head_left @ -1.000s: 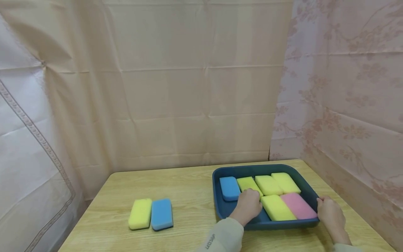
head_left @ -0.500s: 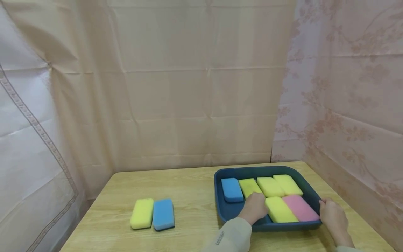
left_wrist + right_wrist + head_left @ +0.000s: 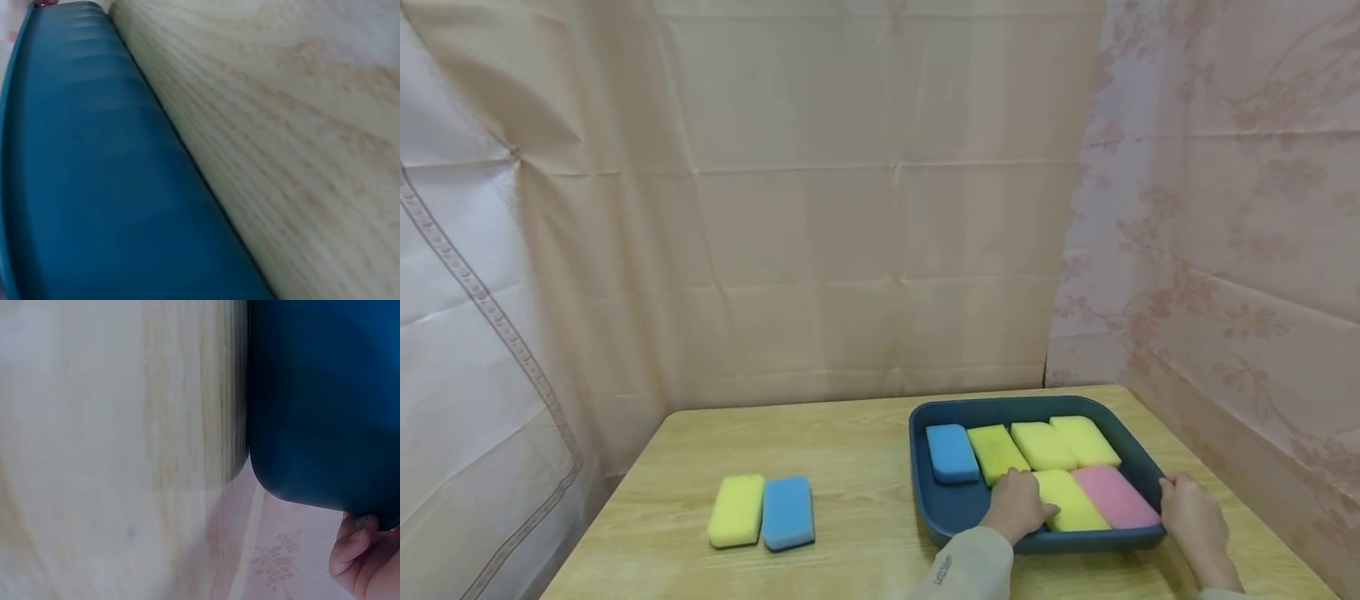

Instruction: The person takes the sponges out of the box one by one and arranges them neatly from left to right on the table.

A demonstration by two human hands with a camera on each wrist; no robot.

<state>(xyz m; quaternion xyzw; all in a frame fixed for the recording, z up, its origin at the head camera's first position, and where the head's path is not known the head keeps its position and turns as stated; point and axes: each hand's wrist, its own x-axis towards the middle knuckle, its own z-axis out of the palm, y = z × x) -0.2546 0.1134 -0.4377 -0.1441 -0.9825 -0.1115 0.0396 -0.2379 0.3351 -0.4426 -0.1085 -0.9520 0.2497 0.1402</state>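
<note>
A dark blue tray (image 3: 951, 512) holds several sponges. At its right front corner my right hand (image 3: 1197, 515) grips the rim; in the right wrist view its fingers (image 3: 353, 547) curl up at the tray's corner. My left hand (image 3: 1018, 504) is low inside the tray, its thumb lying across the left edge of the front yellow sponge (image 3: 1071, 502); its other fingers are hidden below the knuckles. A pink sponge (image 3: 1116, 496) lies right of that one. Behind are a blue sponge (image 3: 952, 454), a greenish-yellow sponge (image 3: 997, 452) and two yellow sponges.
A yellow sponge (image 3: 736, 511) and a blue sponge (image 3: 787, 512) lie side by side on the wooden table (image 3: 647, 508), left of the tray. Beige curtains (image 3: 850, 208) hang behind the table, and floral cloth (image 3: 1225, 233) hangs at the right.
My left hand has shifted right and toward me inside the tray, and its thumb now shows over the front yellow sponge. The right hand keeps its grip on the tray corner.
</note>
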